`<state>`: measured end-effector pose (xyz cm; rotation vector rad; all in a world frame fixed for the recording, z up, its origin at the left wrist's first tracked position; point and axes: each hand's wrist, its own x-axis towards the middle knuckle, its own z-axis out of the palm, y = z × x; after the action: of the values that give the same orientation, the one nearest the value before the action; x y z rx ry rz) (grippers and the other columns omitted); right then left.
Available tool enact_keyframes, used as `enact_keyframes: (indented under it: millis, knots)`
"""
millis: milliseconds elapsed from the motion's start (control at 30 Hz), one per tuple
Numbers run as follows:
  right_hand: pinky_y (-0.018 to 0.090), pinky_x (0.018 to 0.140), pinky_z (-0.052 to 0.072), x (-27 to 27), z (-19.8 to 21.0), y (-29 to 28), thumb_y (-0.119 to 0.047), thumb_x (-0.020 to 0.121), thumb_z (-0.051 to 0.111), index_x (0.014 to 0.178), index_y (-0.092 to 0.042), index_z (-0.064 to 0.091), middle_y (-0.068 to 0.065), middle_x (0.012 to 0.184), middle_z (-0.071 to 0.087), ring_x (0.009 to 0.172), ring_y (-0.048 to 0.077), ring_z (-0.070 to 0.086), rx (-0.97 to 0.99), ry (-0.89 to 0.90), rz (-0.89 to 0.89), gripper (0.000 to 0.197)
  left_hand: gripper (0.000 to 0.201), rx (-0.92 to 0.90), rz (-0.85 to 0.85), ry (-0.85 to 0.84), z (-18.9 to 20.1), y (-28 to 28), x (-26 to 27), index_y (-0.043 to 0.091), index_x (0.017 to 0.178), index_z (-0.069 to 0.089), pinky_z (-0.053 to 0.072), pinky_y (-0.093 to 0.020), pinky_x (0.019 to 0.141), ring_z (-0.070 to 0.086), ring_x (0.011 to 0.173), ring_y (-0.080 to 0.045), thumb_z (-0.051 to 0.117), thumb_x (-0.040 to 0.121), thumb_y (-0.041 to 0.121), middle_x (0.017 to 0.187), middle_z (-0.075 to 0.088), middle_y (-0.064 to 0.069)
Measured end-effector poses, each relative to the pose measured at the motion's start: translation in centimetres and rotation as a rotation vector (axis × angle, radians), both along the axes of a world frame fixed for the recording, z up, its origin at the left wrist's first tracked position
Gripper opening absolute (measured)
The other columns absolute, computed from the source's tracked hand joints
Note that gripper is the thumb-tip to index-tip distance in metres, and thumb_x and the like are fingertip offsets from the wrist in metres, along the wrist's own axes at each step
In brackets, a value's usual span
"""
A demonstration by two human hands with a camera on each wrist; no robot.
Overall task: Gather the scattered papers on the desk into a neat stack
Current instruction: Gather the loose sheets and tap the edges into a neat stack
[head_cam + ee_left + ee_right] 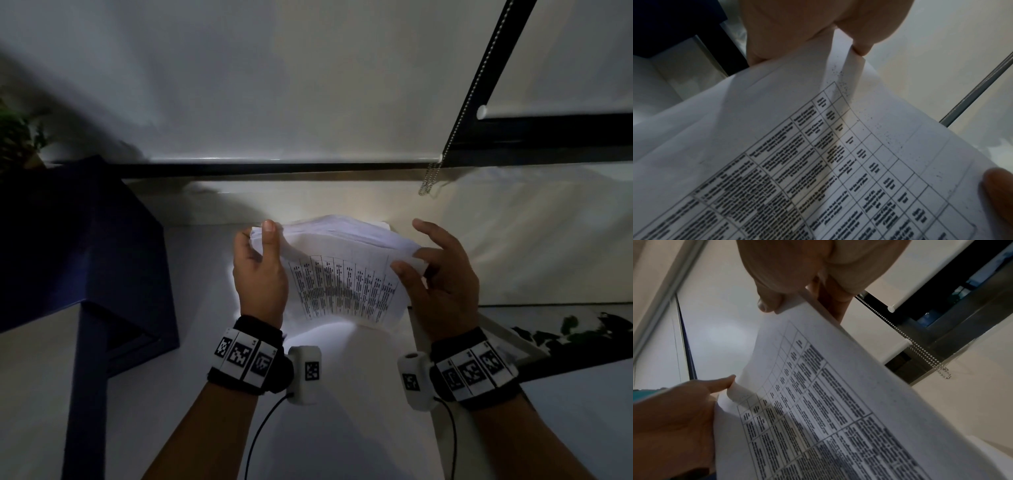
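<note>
A bundle of white papers (342,274) with a printed table on the top sheet is held up above the white desk (342,428), bowed across its width. My left hand (260,260) grips its left edge, thumb lying over the top corner. My right hand (442,274) holds the right edge, thumb on the printed face and fingers behind. The left wrist view shows the papers (818,146) under my left hand (807,24) pinching the corner. In the right wrist view, the papers (838,402) run between my right hand (807,269) and left hand (674,418).
A dark blue box-like stand (85,257) occupies the desk's left side, with a plant (17,137) behind it. A roller blind's bead chain (428,181) hangs at the back right. A dark patterned sheet (565,339) lies at the right.
</note>
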<state>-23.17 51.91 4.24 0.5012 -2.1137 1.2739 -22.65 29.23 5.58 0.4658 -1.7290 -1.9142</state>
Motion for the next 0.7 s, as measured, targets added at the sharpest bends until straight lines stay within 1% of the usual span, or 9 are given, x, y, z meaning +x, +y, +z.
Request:
enact_keyframes:
  millis: [133,267,333,367,433,467,533,600,700]
  knots:
    - [0.005,0.09,0.04,-0.1,-0.3,-0.3,-0.024,0.084,0.065,0.083,-0.005,0.058,0.01,0.129,0.054,0.123,-0.003,0.046,-0.003,-0.012,-0.04,0.02,0.018,-0.008,0.006,0.002,0.0,0.1,0.1,0.03,0.084,0.059,0.05,-0.03,0.079,0.063,0.077,-0.007,0.055,0.095,0.044,0.077,0.067,0.016]
    - [-0.002,0.089,0.031,-0.1,-0.6,-0.6,-0.031,0.086,0.059,0.096,0.001,0.059,0.0,0.131,0.049,0.121,-0.017,0.036,0.059,-0.111,-0.069,0.034,0.017,-0.017,-0.001,0.0,-0.1,-0.1,0.2,0.037,0.081,0.062,0.053,-0.036,0.084,0.064,0.083,-0.011,0.055,0.095,0.046,0.081,0.068,0.014]
    - [0.004,0.092,0.038,-0.4,-1.4,-0.7,-0.032,0.088,0.059,0.109,-0.001,0.057,-0.001,0.128,0.053,0.119,-0.015,0.041,0.013,-0.134,-0.083,0.037,0.016,-0.008,-0.017,-0.002,-0.2,-0.2,0.2,0.037,0.083,0.062,0.054,-0.041,0.085,0.066,0.084,-0.014,0.056,0.094,0.047,0.082,0.068,0.012]
    - [0.013,0.094,0.045,-0.6,-1.7,-0.8,-0.029,0.088,0.06,0.112,-0.002,0.056,-0.002,0.127,0.055,0.119,-0.01,0.046,-0.035,-0.145,-0.086,0.036,0.016,-0.006,-0.018,-0.001,-0.2,-0.1,0.2,0.036,0.084,0.061,0.054,-0.043,0.086,0.066,0.084,-0.015,0.055,0.094,0.047,0.082,0.069,0.012]
    - [0.03,0.094,0.052,-0.6,-1.7,-1.4,-0.021,0.088,0.063,0.119,-0.003,0.051,-0.017,0.13,0.049,0.12,0.001,0.052,-0.097,-0.129,-0.064,0.038,0.016,0.005,-0.014,0.002,-0.2,-0.2,0.2,0.034,0.085,0.06,0.053,-0.044,0.086,0.066,0.084,-0.016,0.056,0.094,0.045,0.082,0.069,0.012]
    - [0.029,0.093,0.053,-0.6,-1.5,-1.7,-0.018,0.088,0.064,0.122,-0.004,0.048,-0.028,0.131,0.043,0.119,0.0,0.052,-0.094,-0.105,-0.057,0.041,0.016,0.009,-0.016,-0.001,-0.2,-0.2,0.2,0.034,0.084,0.06,0.053,-0.045,0.086,0.066,0.085,-0.017,0.056,0.093,0.047,0.083,0.069,0.011]
    - [0.018,0.092,0.05,-0.7,-1.3,-1.9,-0.013,0.088,0.064,0.126,-0.004,0.045,-0.036,0.132,0.037,0.117,-0.007,0.049,-0.043,-0.054,-0.065,0.044,0.019,0.006,-0.02,-0.011,-0.3,-0.3,0.1,0.036,0.083,0.06,0.054,-0.046,0.086,0.067,0.087,-0.02,0.055,0.089,0.054,0.085,0.068,0.008]
    - [0.014,0.094,0.045,-0.9,-1.3,-1.8,-0.01,0.089,0.063,0.125,-0.004,0.05,-0.024,0.129,0.044,0.117,-0.009,0.046,0.025,0.003,-0.099,0.039,0.021,-0.008,-0.01,-0.013,-0.4,-0.4,0.1,0.035,0.083,0.058,0.055,-0.044,0.083,0.067,0.085,-0.018,0.055,0.088,0.055,0.085,0.068,0.007]
    - [0.025,0.098,0.047,-1.0,-1.4,-1.8,-0.005,0.087,0.063,0.12,-0.01,0.051,0.003,0.122,0.056,0.117,0.008,0.051,0.054,0.058,-0.1,0.035,0.023,-0.017,-0.003,-0.002,-0.5,-0.3,0.0,0.029,0.085,0.056,0.056,-0.039,0.079,0.067,0.082,-0.016,0.055,0.091,0.052,0.086,0.068,0.004]
